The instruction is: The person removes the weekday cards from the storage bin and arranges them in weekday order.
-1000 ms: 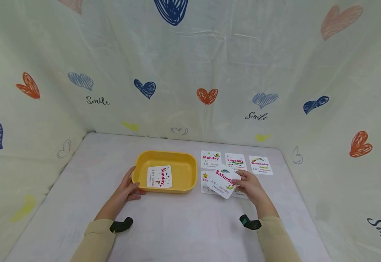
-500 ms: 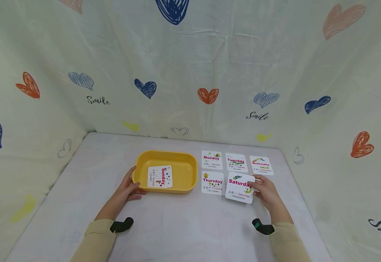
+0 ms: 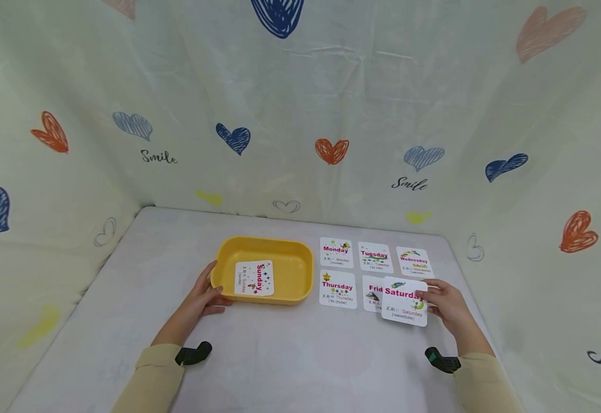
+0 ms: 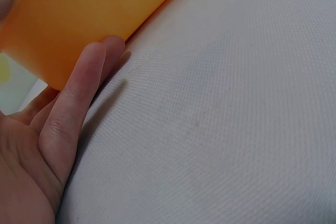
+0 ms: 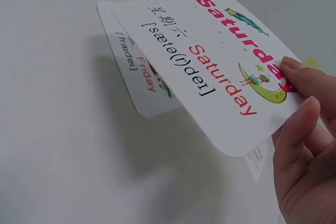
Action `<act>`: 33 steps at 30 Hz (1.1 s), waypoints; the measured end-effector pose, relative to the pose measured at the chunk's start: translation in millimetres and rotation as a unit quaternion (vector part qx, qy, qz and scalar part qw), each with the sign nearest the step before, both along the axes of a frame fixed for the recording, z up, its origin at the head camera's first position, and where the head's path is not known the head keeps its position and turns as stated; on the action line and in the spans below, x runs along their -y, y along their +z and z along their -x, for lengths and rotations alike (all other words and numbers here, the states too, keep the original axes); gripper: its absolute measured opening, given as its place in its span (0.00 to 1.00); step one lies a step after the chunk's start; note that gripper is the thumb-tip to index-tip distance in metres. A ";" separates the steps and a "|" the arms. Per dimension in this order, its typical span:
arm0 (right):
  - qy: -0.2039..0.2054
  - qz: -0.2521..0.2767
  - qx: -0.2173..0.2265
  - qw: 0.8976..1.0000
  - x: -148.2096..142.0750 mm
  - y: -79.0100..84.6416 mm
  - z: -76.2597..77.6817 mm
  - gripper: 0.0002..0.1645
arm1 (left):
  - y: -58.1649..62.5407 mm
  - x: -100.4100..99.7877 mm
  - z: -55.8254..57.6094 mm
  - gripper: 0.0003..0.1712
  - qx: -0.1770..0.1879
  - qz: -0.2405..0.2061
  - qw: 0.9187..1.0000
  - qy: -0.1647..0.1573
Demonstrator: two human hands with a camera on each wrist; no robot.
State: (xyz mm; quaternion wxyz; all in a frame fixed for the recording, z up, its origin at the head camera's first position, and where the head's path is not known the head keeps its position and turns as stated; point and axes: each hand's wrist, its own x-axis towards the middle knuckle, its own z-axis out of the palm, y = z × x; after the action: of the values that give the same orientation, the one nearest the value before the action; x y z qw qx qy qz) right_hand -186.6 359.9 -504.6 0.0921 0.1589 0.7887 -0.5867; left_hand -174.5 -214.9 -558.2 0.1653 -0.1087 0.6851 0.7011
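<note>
My right hand (image 3: 447,305) pinches the Saturday card (image 3: 404,305) by its right edge, thumb on the printed face. In the right wrist view the Saturday card (image 5: 210,72) is raised above the table and tilted, partly covering the Friday card (image 5: 126,56). At the left, my left hand (image 3: 199,295) holds the near left corner of a yellow tray (image 3: 295,292), thumb at the rim. The left wrist view shows its fingers (image 4: 71,108) along the tray's outer wall. Inside the tray lies the Sunday card (image 3: 254,278), turned sideways.
Behind, the Monday card (image 3: 336,252), Tuesday card (image 3: 375,257) and Wednesday card (image 3: 415,262) form a row. The Thursday card (image 3: 337,289) lies in front of Monday, left of Friday. A white cloth covers the table (image 3: 300,355); a heart-printed curtain (image 3: 279,86) stands behind it.
My right hand has carried the Saturday card rightward from over Thursday and Friday, past Friday's middle, and turned it straight. Friday's left part now shows. My left hand stays on the tray.
</note>
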 end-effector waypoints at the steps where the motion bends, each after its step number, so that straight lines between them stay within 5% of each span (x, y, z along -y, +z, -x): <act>1: 0.001 -0.010 -0.003 1.000 -3.9 1.0 0.3 0.34 | 0.0 -0.2 0.0 0.45 0.001 0.001 1.000 0.000; 16: 0.019 -0.152 -0.009 0.988 -42.0 8.0 9.2 0.30 | -0.9 -1.4 0.6 0.45 -0.005 0.007 1.000 -0.003; 33: -0.018 -0.182 0.041 0.982 -58.0 -16.2 27.9 0.31 | -2.8 -0.8 1.7 0.46 0.000 0.011 1.000 0.003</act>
State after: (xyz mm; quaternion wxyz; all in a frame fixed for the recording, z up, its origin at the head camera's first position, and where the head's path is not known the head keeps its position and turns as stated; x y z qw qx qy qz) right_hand -214.5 417.9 -520.9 0.0837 0.2111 0.8749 -0.4278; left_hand -176.3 -214.1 -561.0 0.1619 -0.1125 0.6928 0.6937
